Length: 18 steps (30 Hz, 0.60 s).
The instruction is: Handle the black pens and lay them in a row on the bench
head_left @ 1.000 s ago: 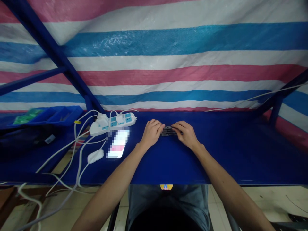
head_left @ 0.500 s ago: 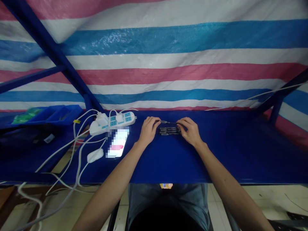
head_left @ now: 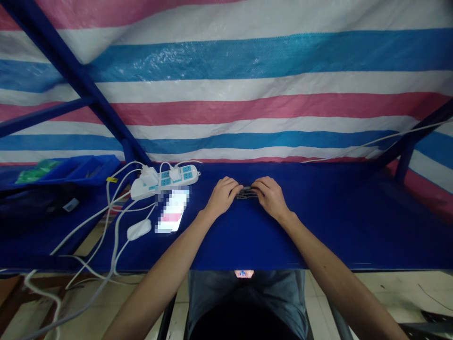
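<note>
Several thin dark pens lie side by side on the blue table, pointing left to right. My left hand is closed at their left end, fingertips pressed together at the row's back edge. Around the right end my right hand has its fingers closed too, and it covers the tips there. Both hands appear to pinch the ends of the rearmost pen, though the fingers hide most of the contact.
A white power strip with plugs and tangled cables lies left of my hands. A lit phone and a white adapter are in front of it. Blue bins stand far left, beside a slanted blue frame post.
Both hands have come closer together and slightly toward me. The pen that was held apart behind the row is now down against the others.
</note>
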Tool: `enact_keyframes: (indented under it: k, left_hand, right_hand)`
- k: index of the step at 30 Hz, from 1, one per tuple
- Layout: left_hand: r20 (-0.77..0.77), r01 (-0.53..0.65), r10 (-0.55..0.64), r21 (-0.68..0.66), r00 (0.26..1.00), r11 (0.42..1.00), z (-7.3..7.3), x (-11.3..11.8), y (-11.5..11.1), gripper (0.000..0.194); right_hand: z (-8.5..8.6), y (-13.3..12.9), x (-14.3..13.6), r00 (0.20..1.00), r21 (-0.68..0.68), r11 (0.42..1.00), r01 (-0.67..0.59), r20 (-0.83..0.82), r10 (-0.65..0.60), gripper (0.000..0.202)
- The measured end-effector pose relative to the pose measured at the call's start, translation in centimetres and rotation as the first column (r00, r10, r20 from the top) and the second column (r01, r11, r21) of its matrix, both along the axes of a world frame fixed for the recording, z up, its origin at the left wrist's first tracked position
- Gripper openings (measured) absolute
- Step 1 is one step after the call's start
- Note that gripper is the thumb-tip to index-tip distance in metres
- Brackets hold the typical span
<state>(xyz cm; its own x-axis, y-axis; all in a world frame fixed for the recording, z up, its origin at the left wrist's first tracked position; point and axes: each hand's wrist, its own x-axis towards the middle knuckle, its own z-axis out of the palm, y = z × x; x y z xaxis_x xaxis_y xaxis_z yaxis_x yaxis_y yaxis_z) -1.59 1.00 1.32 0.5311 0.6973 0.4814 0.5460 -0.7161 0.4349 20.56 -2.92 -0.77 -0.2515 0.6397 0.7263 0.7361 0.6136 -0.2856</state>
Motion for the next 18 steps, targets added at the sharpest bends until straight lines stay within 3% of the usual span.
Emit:
enact_keyframes:
  k: [6,10,18]
  left_hand:
    - [0.067,0.016,-0.017,0.022,0.998,1.0,-0.26,0.09,0.05,0.009]
    - [0.071,-0.026,0.025,0.003,0.997,1.0,-0.12,0.06,0.01,0.021]
    - [0.095,-0.023,0.024,-0.014,0.995,1.0,-0.37,-0.26,0.42,0.024]
  right_hand:
    - [0.1,0.03,0.3,0.993,-0.076,0.997,0.035,0.114,-0.026,0.023]
    - [0.64,-0.18,0.24,0.999,-0.072,0.997,0.009,0.032,-0.006,0.019]
    - [0.39,0.05,0.65,1.0,-0.066,0.998,0.012,0.02,-0.011,0.016]
